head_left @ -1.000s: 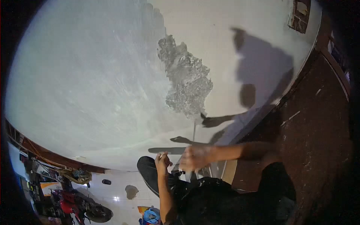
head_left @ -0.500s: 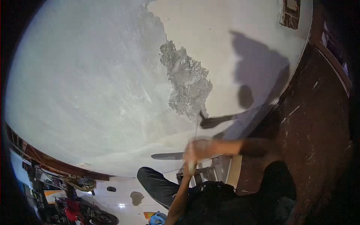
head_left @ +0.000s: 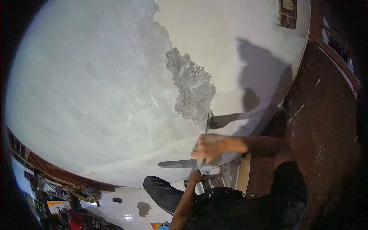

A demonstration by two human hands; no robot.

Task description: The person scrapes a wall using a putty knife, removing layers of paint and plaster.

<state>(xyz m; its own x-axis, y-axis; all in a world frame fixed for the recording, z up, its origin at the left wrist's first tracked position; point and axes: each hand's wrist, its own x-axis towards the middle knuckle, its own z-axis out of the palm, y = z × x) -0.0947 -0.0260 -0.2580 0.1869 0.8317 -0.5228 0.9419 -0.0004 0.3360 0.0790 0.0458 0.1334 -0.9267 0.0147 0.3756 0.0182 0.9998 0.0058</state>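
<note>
My right hand (head_left: 209,147) is closed round a long-handled scraper (head_left: 208,123). Its thin blade is seen almost edge-on at the lower tip of a rough grey patch (head_left: 193,88) on the wall, and its pale handle end sticks out below my fist. My left hand (head_left: 196,176) is lower down, fingers curled, beside the top of a stepladder (head_left: 211,177); what it grips, if anything, I cannot make out. Pale, smoothed coating covers the wall (head_left: 99,84) left of the patch, with a cream surface to its right.
My raised knee (head_left: 163,189) is close to the wall. Below lie a tiled floor (head_left: 130,195) with a grey-brown spot (head_left: 143,209) and a small dark object (head_left: 117,199). A red motorbike (head_left: 76,219) and clutter stand lower left. A dark brown surface (head_left: 318,142) is on the right.
My right hand and the scraper have moved slightly up and right, away from my left hand. The blade now shows near the patch's lower edge. The view has shifted a little.
</note>
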